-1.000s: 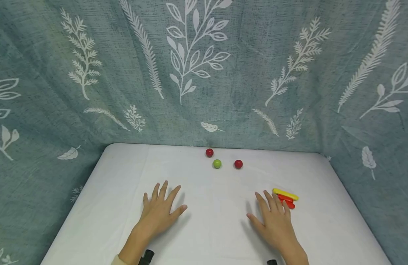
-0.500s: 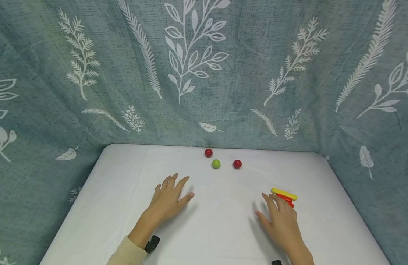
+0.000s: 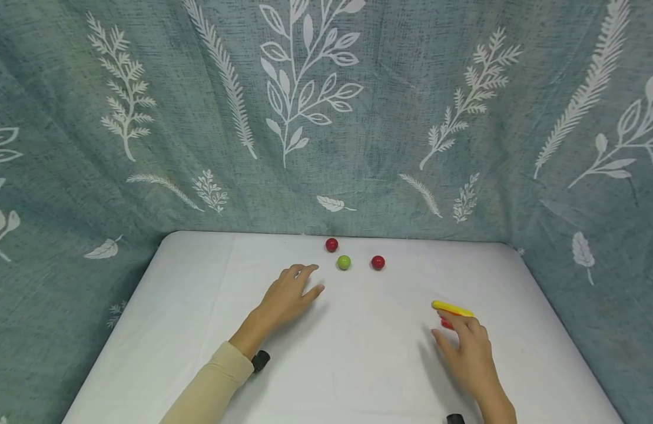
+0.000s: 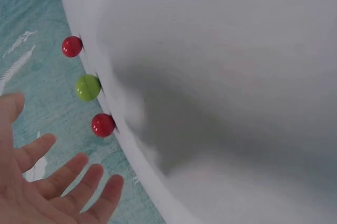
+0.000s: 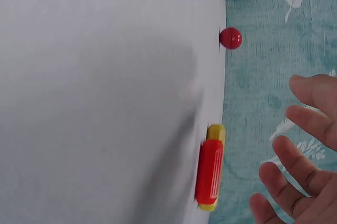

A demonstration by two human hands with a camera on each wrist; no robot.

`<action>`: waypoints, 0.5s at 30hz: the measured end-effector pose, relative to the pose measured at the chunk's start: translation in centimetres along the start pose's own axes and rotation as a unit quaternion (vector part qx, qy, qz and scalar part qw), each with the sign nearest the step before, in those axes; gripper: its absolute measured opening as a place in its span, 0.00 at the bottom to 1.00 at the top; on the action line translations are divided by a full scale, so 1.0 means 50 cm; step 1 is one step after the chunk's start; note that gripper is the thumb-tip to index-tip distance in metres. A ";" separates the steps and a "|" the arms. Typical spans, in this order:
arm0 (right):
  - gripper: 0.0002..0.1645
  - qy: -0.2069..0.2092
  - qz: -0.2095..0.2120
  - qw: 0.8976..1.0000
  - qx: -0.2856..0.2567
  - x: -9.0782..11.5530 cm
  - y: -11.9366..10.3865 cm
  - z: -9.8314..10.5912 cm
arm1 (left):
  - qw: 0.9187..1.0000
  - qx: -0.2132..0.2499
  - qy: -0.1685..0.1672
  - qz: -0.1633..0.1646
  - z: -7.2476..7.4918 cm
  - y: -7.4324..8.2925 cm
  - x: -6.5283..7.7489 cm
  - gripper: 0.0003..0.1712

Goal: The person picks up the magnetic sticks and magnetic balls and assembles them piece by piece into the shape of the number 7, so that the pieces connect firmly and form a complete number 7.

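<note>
Over the white table, my left hand (image 3: pixel 288 295) reaches toward three small glossy balls, its fingers loosely bent and holding nothing. The green ball (image 3: pixel 344 262) lies between a red ball (image 3: pixel 331 244) at the back edge and another red ball (image 3: pixel 378 262) to the right; none is touched. My right hand (image 3: pixel 468 352) hovers by a yellow stick (image 3: pixel 452 308) and red pieces (image 3: pixel 447 324), thumb and fingers apart. In the right wrist view a ribbed red piece (image 5: pixel 209 172) lies before the yellow stick (image 5: pixel 217 131). The hand partly hides the red pieces in the head view.
A teal curtain (image 3: pixel 379 147) with white leaf prints hangs behind and beside the table (image 3: pixel 358 365). Black wrist cameras sit at the left wrist (image 3: pixel 260 361) and right wrist (image 3: pixel 456 418).
My left hand has moved forward and right, nearer the balls, its fingers bending. The right hand has shifted slightly right and down, fingers curving near the sticks. The balls and sticks stay put.
</note>
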State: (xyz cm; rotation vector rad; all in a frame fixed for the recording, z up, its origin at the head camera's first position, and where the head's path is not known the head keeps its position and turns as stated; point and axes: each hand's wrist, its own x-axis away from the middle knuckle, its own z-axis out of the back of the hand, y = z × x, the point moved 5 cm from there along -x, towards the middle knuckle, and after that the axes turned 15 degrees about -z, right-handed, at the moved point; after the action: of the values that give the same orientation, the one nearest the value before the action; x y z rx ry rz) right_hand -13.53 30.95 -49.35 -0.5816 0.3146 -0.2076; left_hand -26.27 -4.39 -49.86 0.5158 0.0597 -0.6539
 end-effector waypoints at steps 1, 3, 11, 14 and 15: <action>0.27 -0.002 -0.014 1.000 -0.004 -0.002 0.006 0.002 | 1.000 0.006 0.001 -0.001 -0.003 -0.001 -0.009 0.33; 0.25 -0.003 -0.036 0.999 -0.006 -0.006 0.018 0.003 | 1.000 0.020 0.002 -0.003 -0.010 -0.004 -0.025 0.32; 0.20 0.024 -0.056 0.998 -0.016 -0.023 0.058 0.002 | 0.997 0.074 0.001 0.015 -0.050 -0.028 -0.081 0.31; 0.19 0.021 -0.099 0.995 -0.020 -0.030 0.077 0.002 | 0.996 0.093 0.000 0.015 -0.067 -0.030 -0.107 0.30; 0.18 0.016 -0.119 0.993 -0.020 -0.032 0.084 0.001 | 0.995 0.100 0.000 0.013 -0.071 -0.028 -0.116 0.30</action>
State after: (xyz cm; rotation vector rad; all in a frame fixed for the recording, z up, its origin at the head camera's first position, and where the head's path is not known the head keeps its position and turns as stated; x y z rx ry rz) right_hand -14.54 34.88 -51.32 -0.6569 0.2799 -0.4413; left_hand -31.37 -0.36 -52.36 0.7076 -0.0125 -0.6367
